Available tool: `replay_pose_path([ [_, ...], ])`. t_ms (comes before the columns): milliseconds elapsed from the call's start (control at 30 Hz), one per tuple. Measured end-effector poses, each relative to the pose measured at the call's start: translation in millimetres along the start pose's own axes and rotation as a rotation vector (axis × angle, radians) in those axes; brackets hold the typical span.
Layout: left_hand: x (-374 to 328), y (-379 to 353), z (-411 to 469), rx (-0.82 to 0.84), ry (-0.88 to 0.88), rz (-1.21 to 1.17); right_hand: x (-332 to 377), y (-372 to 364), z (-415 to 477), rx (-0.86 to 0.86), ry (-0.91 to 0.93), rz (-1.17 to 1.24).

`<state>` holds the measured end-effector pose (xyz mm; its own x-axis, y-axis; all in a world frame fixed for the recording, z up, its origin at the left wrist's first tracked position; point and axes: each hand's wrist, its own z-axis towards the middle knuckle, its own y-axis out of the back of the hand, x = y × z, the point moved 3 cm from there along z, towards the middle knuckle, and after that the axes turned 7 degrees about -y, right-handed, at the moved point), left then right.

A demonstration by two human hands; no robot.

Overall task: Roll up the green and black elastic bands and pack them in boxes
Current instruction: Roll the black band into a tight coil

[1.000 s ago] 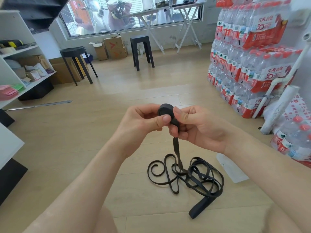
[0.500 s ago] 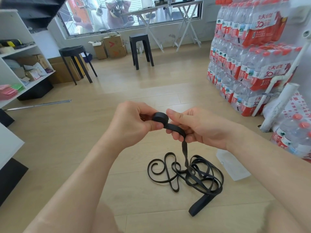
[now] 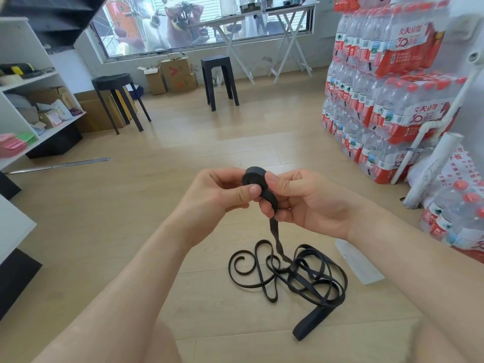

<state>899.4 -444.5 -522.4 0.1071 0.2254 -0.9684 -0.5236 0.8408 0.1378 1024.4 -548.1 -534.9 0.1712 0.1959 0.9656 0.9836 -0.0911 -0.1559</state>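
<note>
Since half a second ago both hands have turned the little coil upright again, so the flat round face of the black band roll shows, where before it lay tipped with a length stretched across the right fingers. Left hand is pinched on the roll with the thumb pressed on its face, right hand is closed around the band just at 4 o'clock of the roll, thumb touching the roll's edge. From there the loose black band drops twisted to the wooden floor and lies in a tangled heap at 6 o'clock of the hands. A clear plastic bag lies at 3 o'clock of the heap. Shrink-wrapped water bottle packs are stacked at 2 o'clock, red labels reading "30" beside Chinese characters too small for me to make out.
</note>
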Motion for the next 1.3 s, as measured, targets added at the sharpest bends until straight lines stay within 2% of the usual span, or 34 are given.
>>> replay_pose_path([
  [100, -7.7, 3.0, -0.2, -0.053, -0.081, 0.157, 1.6, 2.2, -3.5, -0.020, -0.064, -0.128],
  [233, -17.2, 8.1, -0.9, -0.112, -0.085, 0.451, 2.1, 5.0, -3.5, -0.114, -0.109, -0.257],
  [367, -20.2, 6.8, -1.7, -0.091, -0.104, 0.560, 1.2, 1.3, -1.1, -0.149, -0.086, -0.247],
  [567, -18.9, 1.1, 1.9, -0.006, -0.207, 0.861, -1.7, 0.2, 1.3, -0.203, -0.082, -0.303],
  [667, -16.7, 0.4, 2.2, -0.020, -0.226, 0.806, -1.7, 1.8, 0.7, -0.166, -0.073, -0.256],
  [767, -11.3, 1.1, 1.0, -0.055, -0.114, 0.496, -0.9, 5.8, -1.4, -0.100, -0.052, -0.154],
  [900, 2.5, -1.8, 0.6, 0.034, 0.051, 0.043, -0.4, 6.9, -1.5, 0.005, -0.009, -0.035],
  [1000, 6.7, -3.8, 2.7, 0.026, 0.051, -0.071, -0.8, 6.4, -0.6, 0.062, 0.005, 0.019],
  [1067, 3.9, -2.9, 3.2, -0.003, -0.016, -0.022, -1.8, 6.3, -0.4, 0.098, -0.004, 0.026],
  [1167, -5.7, 1.3, 2.8, -0.045, -0.100, 0.188, -2.4, 8.1, -1.7, 0.106, -0.069, -0.046],
  [1300, -17.5, 5.8, 0.9, -0.088, -0.175, 0.543, -0.3, 11.2, -5.0, -0.016, -0.149, -0.216],
])
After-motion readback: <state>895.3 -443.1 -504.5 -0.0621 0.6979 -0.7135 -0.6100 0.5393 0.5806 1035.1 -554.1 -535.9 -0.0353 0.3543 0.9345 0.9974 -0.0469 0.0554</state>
